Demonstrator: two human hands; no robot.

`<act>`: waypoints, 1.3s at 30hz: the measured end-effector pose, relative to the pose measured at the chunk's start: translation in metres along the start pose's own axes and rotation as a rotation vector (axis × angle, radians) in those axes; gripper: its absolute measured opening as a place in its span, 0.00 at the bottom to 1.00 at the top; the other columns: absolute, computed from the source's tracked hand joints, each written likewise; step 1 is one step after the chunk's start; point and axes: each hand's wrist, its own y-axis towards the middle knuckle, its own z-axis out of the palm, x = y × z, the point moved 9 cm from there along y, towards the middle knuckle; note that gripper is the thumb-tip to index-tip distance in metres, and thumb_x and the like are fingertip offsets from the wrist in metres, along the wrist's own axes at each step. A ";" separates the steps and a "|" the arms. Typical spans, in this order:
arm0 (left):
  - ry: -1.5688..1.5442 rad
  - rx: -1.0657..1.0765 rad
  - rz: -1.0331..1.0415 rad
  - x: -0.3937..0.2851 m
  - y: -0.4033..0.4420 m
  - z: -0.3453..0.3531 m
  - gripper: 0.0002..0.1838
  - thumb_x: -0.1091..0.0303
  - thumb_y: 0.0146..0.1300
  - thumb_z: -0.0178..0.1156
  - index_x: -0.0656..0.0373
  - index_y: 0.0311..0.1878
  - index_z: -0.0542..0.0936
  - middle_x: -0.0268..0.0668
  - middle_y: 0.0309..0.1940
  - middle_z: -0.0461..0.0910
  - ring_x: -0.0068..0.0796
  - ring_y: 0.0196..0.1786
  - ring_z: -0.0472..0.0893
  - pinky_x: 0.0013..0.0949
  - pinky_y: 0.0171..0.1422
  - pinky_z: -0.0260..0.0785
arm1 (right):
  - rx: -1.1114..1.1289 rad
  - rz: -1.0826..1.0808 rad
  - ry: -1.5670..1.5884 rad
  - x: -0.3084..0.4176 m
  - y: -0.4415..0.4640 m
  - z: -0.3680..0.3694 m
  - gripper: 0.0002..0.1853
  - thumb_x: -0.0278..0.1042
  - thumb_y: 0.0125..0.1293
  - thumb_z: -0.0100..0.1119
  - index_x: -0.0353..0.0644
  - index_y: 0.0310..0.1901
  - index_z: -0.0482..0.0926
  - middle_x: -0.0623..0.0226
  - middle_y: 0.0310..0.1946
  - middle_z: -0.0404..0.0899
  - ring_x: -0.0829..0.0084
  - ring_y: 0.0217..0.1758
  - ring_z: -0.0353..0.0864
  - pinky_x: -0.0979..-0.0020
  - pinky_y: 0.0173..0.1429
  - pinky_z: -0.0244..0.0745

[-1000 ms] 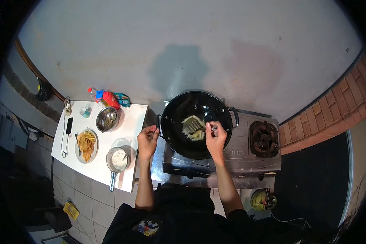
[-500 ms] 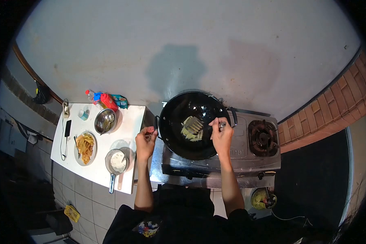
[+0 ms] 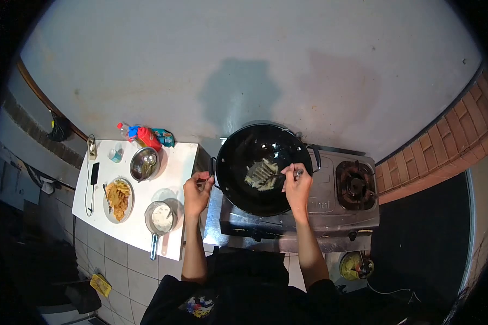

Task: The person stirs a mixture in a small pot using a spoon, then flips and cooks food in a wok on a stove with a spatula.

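Note:
A black wok (image 3: pixel 238 197) with two loop handles stands on the left side of the gas stove. My left hand (image 3: pixel 198 192) is closed at the wok's left handle (image 3: pixel 212 166), fingers pinched on it. Over the wok's right part, my right hand (image 3: pixel 297 187) is wrapped round the handle of a slotted spatula (image 3: pixel 262 173). The spatula's head lies over a pale, battered piece of food (image 3: pixel 265 184) in the middle of the wok.
On the white table (image 3: pixel 141 208) at the left are a plate of fried food (image 3: pixel 118 200), a metal bowl (image 3: pixel 145 164), a saucepan of white batter (image 3: pixel 161 216), a phone (image 3: pixel 95 173) and bottles (image 3: pixel 148 138). A bare burner (image 3: pixel 357 186) is right of the wok.
My right hand has moved a little to the right with the spatula, whose head has shifted over the food. My left hand stays at the wok's handle. The whole view has shifted slightly.

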 end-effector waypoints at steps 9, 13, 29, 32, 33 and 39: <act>0.002 0.038 -0.004 0.000 0.002 0.000 0.11 0.71 0.61 0.66 0.70 0.41 0.81 0.44 0.33 0.85 0.30 0.36 0.83 0.32 0.45 0.74 | -0.020 0.004 0.038 0.020 -0.002 -0.040 0.13 0.32 0.73 0.52 0.33 0.32 0.74 0.66 0.19 0.78 0.82 0.13 0.72 0.77 0.15 0.65; 0.034 0.034 0.043 -0.001 0.003 0.000 0.09 0.72 0.61 0.65 0.69 0.41 0.81 0.43 0.31 0.85 0.29 0.33 0.84 0.31 0.43 0.75 | 0.026 -0.016 -0.019 0.027 -0.005 -0.050 0.10 0.29 0.71 0.54 0.32 0.33 0.75 0.65 0.21 0.78 0.82 0.16 0.74 0.77 0.19 0.66; 0.016 0.028 0.062 -0.001 0.007 0.001 0.10 0.70 0.63 0.64 0.69 0.37 0.81 0.41 0.26 0.83 0.26 0.31 0.82 0.29 0.40 0.72 | 0.121 -0.307 -0.458 0.079 0.022 -0.026 0.08 0.29 0.68 0.56 0.34 0.33 0.71 0.49 0.20 0.75 0.45 0.26 0.77 0.56 0.30 0.67; 0.025 0.004 0.075 0.002 0.008 -0.001 0.10 0.69 0.63 0.64 0.69 0.36 0.81 0.41 0.26 0.83 0.26 0.30 0.81 0.29 0.39 0.72 | 0.091 -0.298 -0.479 0.068 0.033 -0.019 0.08 0.28 0.68 0.55 0.33 0.32 0.71 0.50 0.19 0.74 0.45 0.25 0.76 0.59 0.29 0.68; 0.029 -0.007 0.092 0.002 0.008 -0.001 0.10 0.69 0.63 0.65 0.69 0.36 0.81 0.41 0.25 0.83 0.25 0.29 0.80 0.29 0.39 0.71 | 0.093 -0.299 -0.478 0.061 0.034 -0.014 0.08 0.28 0.68 0.55 0.33 0.32 0.71 0.50 0.19 0.74 0.45 0.25 0.76 0.59 0.29 0.68; 0.050 0.001 0.069 -0.002 0.010 -0.002 0.10 0.69 0.62 0.65 0.68 0.35 0.82 0.40 0.24 0.81 0.25 0.27 0.76 0.30 0.37 0.70 | 0.147 -0.225 -0.146 0.047 0.034 0.002 0.10 0.28 0.70 0.53 0.33 0.31 0.73 0.57 0.19 0.77 0.71 0.19 0.75 0.69 0.27 0.67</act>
